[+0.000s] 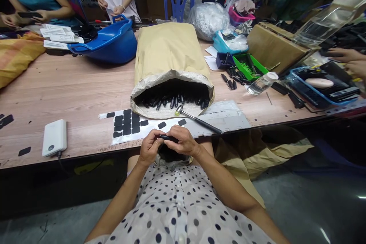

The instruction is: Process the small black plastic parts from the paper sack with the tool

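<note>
Between my two hands, just in front of the table edge, is a small black cylindrical piece [168, 137]. My left hand [150, 146] pinches one end of it, and my right hand [183, 140] grips the other. Under them an open bag [171, 156] sits on my lap, its inside dark. Ahead on the table lies a big tan paper sack [171, 51], its mouth facing me, with many similar black pieces [172, 101] inside. A small hammer [200, 119] rests before the sack. Left of it is a white sheet of black rounded stickers [126, 124].
A white power bank [55, 138] with a cable stands at left. Farther back are a blue basin [114, 42], a green tray [248, 66], a water bottle [261, 84] and a cardboard box [277, 47]. Other people work at the far side and at right.
</note>
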{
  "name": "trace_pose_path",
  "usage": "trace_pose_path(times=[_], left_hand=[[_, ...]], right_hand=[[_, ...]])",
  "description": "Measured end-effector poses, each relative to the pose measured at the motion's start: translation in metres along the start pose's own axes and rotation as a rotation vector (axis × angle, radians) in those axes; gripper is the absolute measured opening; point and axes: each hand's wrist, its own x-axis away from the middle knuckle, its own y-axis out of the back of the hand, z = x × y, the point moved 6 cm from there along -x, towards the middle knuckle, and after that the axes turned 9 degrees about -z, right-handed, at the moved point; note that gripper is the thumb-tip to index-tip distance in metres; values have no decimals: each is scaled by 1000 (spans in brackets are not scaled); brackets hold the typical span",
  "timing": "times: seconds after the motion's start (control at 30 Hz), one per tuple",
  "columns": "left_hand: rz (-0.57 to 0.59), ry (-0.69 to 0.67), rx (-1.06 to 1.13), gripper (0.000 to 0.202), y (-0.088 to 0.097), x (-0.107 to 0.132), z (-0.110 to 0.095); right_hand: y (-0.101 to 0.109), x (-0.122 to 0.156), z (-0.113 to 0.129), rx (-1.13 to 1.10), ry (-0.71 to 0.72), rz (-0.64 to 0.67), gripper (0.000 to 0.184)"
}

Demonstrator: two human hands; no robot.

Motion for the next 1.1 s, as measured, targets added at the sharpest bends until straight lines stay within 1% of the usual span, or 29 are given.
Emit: trace_pose_path(times=[0.13,0.3,0.43,0.57,0.67,0.73,0.8,0.87,0.93,1.0,1.03,1.1], left_hand=[[-32,15,1,21,0,0,2],[-16,115,29,23,-1,-2,14],[15,193,74,33,0,-2,24],[35,256,121,41,0,-2,27],[16,308,132,43,-2,-4,30],[-12,321,110,44,-3,-6,31],[-40,309,69,44,-2,-10,34],[-74,259,-17,40,1,-16,35],[-115,169,-159,31,6,-21,35],[-141,75,-300,21,10,-26,35],[-143,35,-350,18,10,-27,35],[-134,-33,-398,15,9,-29,35]], right_hand=[[1,0,0,2,14,-12,19],[-1,2,-11,-8,-10,-38,16],[-4,4,-20,14,-59,0,14],[-6,7,-25,28,-84,43,11],[-7,7,-28,56,-85,67,12],[-4,5,-30,95,-82,86,16],[6,3,-36,185,-108,77,26],[24,2,-49,346,-205,30,33],[45,6,-68,558,-367,-23,28],[61,16,-86,727,-524,-25,23],[66,20,-94,770,-577,-5,21],[68,28,-104,794,-626,28,14]])
